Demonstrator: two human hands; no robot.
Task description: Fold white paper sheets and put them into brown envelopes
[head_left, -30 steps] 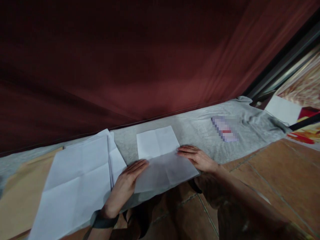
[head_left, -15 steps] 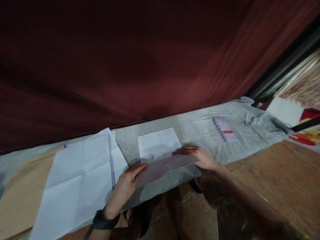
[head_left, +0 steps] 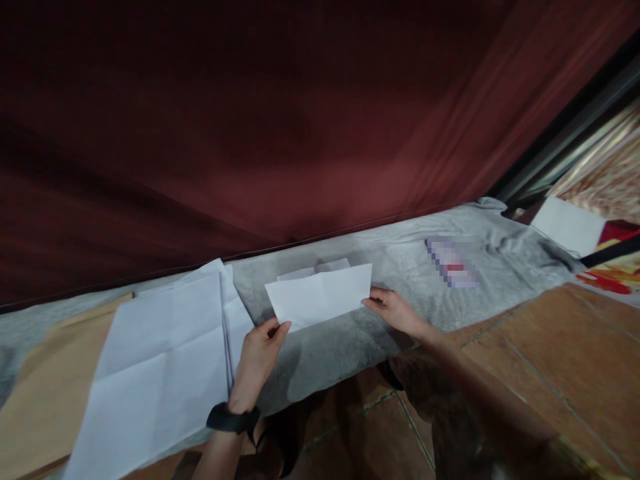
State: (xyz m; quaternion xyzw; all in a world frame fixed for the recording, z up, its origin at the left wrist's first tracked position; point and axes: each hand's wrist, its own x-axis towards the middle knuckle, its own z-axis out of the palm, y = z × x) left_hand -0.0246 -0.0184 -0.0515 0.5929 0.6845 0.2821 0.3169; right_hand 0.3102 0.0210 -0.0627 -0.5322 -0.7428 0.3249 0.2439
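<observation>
While in the pinch of both hands (head_left: pixel 261 351) (head_left: pixel 395 312), folded white paper (head_left: pixel 323 293), long axis left-to-right, right end farther forward.

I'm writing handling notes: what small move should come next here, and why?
Perhaps line up the white front panel with the paper behind it: their top edges don't match, and the left hand and right hand hold the panel's lower corners.

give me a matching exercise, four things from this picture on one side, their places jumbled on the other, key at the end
1. middle white sheet
2. black wristband
3. brown paper
4. dark red fabric

A. lower left corner
B. between left hand and right hand
C. behind the grey cloth
D. around the left wrist

1-B, 2-D, 3-A, 4-C
</observation>
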